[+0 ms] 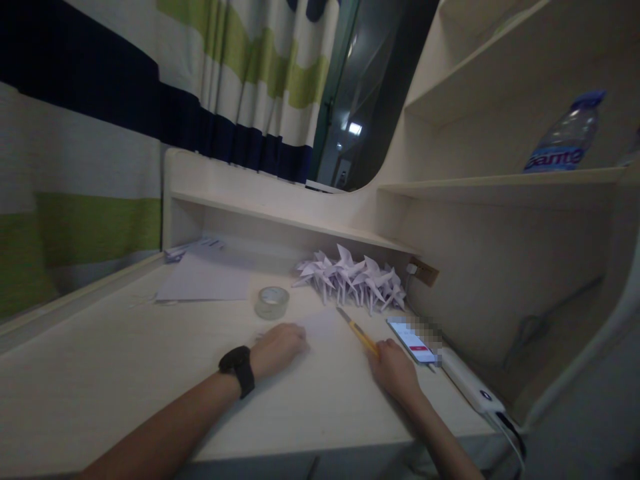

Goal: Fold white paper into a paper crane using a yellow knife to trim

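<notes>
1. Left hand (278,347): lies palm-down near the front edge of the worktop (100,373), fingers loosely curled, pressing on the left edge of a pale paper sheet (323,325). It grips nothing. A black wristwatch (239,369) sits on its wrist.
2. Right hand (395,368): rests toward the right edge of the worktop, fingers closed around the handle of a yellow utility knife (356,329). The blade end points away from the person and lies across the right part of the paper sheet.
3. Paper sheet: lies flat between the two hands. Its outline is faint against the pale worktop and hard to trace.
4. Phone (411,339): lies just right of the right hand, screen lit; part of the screen is blurred out. A white power bank (470,387) lies alongside it by the right edge, with cables (513,433) running off the front right corner.
5. Tape roll (272,302): clear, lying flat beyond the left hand, apart from it.
6. Folded paper pinwheels (350,277): a white pile beyond the knife tip, against the rear of the worktop under the low shelf (280,217).
7. Loose sheets (205,277): at the rear left, partly under the low shelf.
8. Water bottle (565,137): on an upper shelf at far right; its label is unreadable.
9. Striped curtain (150,100): hangs behind the left edge.
</notes>
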`<action>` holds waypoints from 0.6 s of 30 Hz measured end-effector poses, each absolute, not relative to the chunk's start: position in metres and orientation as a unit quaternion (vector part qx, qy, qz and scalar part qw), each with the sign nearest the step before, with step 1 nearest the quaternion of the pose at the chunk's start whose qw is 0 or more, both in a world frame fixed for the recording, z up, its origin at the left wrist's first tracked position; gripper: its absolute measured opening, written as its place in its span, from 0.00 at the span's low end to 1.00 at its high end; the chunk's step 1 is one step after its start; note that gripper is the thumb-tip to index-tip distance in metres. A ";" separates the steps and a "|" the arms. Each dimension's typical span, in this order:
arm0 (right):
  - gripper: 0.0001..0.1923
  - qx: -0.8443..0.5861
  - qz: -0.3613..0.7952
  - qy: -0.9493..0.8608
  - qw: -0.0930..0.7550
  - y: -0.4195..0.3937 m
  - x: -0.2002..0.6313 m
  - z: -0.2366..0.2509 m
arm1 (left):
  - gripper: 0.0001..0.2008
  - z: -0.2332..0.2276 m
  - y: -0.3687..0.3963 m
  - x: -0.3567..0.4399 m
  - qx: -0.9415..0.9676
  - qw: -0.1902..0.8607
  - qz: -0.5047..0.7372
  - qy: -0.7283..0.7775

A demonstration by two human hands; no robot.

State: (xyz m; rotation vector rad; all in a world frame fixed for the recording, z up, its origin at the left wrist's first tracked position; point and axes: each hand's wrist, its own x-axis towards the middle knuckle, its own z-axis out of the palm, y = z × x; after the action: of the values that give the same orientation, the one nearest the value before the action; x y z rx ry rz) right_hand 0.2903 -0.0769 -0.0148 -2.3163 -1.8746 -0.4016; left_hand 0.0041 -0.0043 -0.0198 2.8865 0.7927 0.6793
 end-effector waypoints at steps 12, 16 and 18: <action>0.15 -0.685 -0.115 -0.662 0.283 -0.079 0.318 -0.026 | 0.19 -0.017 0.012 0.005 0.830 0.212 0.389 0.338; 0.15 -0.566 -0.083 -0.754 0.322 -0.090 0.316 -0.012 | 0.27 -0.009 0.025 -0.001 0.746 0.321 0.453 0.368; 0.14 -0.535 -0.067 -0.777 0.324 -0.095 0.309 -0.004 | 0.26 -0.006 0.026 -0.005 0.751 0.364 0.433 0.340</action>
State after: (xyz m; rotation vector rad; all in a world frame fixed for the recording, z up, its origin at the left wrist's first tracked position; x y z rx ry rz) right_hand 0.3093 -0.0952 -0.0040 -1.4045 -2.0393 -0.1745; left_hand -0.0050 0.0258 -0.0056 1.9334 0.8761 1.1140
